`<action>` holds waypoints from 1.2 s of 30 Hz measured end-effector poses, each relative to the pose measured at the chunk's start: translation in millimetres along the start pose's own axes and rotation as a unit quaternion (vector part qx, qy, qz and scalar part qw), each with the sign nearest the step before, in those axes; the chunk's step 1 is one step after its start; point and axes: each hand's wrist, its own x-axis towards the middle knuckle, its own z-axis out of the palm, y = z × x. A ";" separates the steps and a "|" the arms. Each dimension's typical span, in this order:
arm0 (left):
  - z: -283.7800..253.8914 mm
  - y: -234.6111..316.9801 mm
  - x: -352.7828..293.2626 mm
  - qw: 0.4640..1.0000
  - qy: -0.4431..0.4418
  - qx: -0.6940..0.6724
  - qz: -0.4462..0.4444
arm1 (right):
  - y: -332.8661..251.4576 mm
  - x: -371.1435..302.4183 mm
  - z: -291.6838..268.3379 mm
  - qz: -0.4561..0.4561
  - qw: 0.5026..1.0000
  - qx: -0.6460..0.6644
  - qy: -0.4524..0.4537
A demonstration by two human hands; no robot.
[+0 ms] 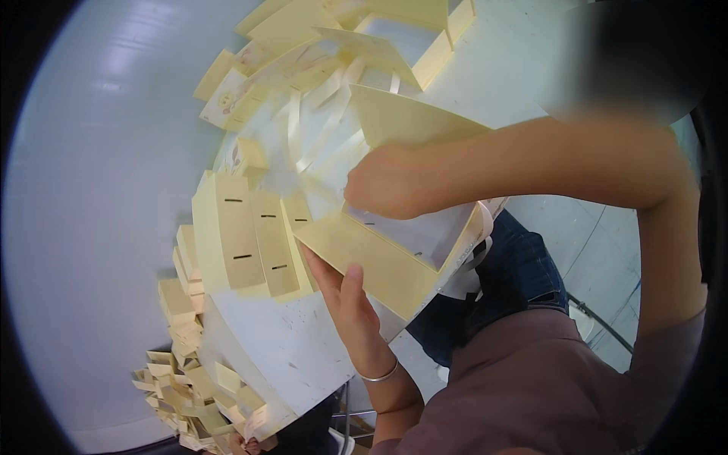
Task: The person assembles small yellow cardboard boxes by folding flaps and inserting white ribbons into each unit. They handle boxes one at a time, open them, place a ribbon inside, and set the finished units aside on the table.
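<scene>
1. Left hand (pixel 350 307), silvery bangle (pixel 381 376) on the wrist, has its thumb over a panel of an open cream box (pixel 390 265), fingers tucked at the edge.
2. Right hand (pixel 387 182) is curled up over that same box; can't see what's in it tbh.
3. Cream pieces with dark slots (pixel 233 239) sit just left on the white table (pixel 265 326).
4. Pale ribbons (pixel 294 133) are strung out beyond.
5. Big messy box pile (pixel 171 387) lower left, somebody else's hand (pixel 246 444) beside it.

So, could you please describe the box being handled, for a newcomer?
On the white table, find the edge beside the blue jeans. An open cream box is there. Unlike its neighbours, it has the right hand over it and the left hand gripping its flap.
</scene>
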 end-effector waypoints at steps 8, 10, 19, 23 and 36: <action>-2.7 -8.0 -3.5 0.985 0.023 -0.119 -0.120 | 27.4 15.3 42.8 -0.025 0.998 0.027 -0.047; -3.9 -8.6 -4.9 0.986 0.026 -0.114 -0.123 | 29.8 15.7 42.2 -0.016 0.997 0.054 -0.048; -0.6 -9.0 -5.0 0.987 0.027 -0.110 -0.111 | 35.2 29.6 51.6 -0.034 0.993 0.107 -0.020; -4.1 -18.8 3.0 0.981 0.073 -0.140 -0.112 | 33.1 35.0 52.0 -0.033 0.990 0.134 -0.027; -64.8 -25.5 23.1 0.862 0.153 0.472 0.102 | 43.6 0.1 42.8 0.033 0.986 0.153 -0.060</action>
